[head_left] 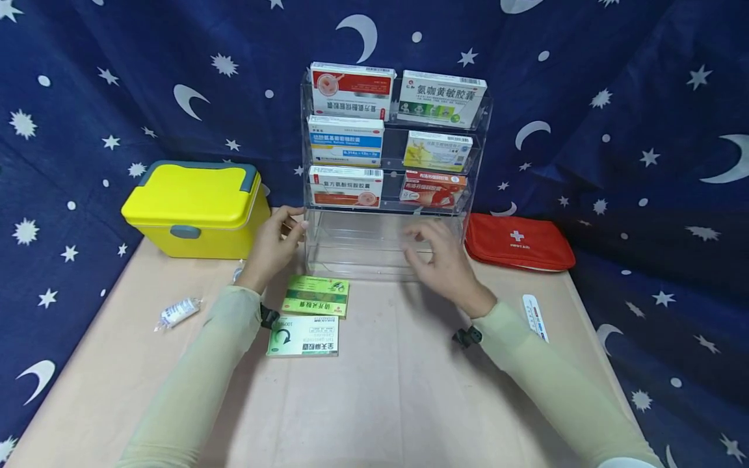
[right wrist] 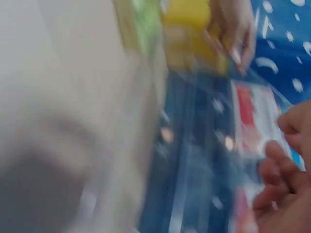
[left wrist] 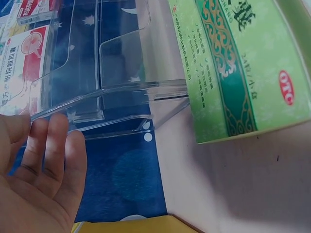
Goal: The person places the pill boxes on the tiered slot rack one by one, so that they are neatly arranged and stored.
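A clear plastic display rack (head_left: 386, 268) stands upright at the back of the table, with medicine boxes in its upper three tiers. No box lies in the bottom tier. My left hand (head_left: 275, 247) pinches the rack's left edge beside that tier; in the left wrist view, thumb and fingertips meet at its corner. Before the bottom tier's right half hovers my right hand (head_left: 441, 263), blurred, holding nothing, its fingers loosely bent. Near the left wrist lie a green medicine box (head_left: 316, 296) and a white-and-green medicine box (head_left: 304, 336), flat on the table.
Left of the rack sits a yellow lidded case (head_left: 187, 214). A red first-aid pouch (head_left: 519, 242) lies to its right, with a white thermometer-like strip (head_left: 535, 317) nearer me. A small wrapped roll (head_left: 178, 313) rests at left. Dark blue patterned cloth (head_left: 585, 162) hangs behind.
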`<action>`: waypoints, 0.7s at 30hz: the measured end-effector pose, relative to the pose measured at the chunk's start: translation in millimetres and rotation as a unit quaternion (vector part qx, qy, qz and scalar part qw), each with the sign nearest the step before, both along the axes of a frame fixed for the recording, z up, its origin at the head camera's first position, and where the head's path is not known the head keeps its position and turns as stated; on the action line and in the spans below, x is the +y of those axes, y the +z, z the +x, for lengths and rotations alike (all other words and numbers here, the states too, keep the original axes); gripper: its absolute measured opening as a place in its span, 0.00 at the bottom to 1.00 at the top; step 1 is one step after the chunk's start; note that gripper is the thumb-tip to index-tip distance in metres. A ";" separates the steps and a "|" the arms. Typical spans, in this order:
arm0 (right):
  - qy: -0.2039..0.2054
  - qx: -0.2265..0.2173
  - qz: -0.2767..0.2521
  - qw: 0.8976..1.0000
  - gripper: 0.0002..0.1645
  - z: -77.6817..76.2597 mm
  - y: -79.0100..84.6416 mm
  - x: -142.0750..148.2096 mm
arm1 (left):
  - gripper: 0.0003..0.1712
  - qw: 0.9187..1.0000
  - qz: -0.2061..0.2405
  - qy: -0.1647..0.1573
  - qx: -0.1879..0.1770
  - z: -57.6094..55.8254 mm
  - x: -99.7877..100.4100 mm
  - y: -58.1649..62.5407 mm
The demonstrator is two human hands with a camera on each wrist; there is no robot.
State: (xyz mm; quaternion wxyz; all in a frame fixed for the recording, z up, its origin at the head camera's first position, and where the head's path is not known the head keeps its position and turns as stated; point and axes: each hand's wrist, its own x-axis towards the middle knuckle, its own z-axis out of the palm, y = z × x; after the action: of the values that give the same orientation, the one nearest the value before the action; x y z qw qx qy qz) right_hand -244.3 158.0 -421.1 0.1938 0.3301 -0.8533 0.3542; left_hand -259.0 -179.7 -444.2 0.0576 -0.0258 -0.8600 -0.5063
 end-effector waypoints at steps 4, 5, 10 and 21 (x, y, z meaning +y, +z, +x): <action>0.049 -0.116 0.082 0.989 0.15 26.5 -31.4 -26.1 | 0.22 1.000 -0.005 0.000 -0.001 0.0 -1.2 0.4; 0.067 -0.131 0.101 0.984 0.15 31.6 -38.0 -32.1 | 0.21 1.000 -0.006 0.000 0.000 0.1 -1.4 0.5; 0.138 -0.148 0.181 0.963 0.17 53.1 -60.4 -60.9 | 0.21 1.000 -0.011 -0.009 0.008 -0.4 -2.6 1.2; 0.136 -0.138 0.274 0.942 0.41 72.2 -77.1 -96.1 | 0.22 1.000 -0.024 -0.013 -0.011 -0.3 -3.6 7.4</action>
State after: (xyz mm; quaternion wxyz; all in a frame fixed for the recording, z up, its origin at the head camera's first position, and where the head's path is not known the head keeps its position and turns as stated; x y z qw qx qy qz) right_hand -172.0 61.9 -498.2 -0.0734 0.4312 -0.8827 0.1718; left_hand -259.3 -183.3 -436.9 0.0412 -0.0333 -0.8721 -0.4865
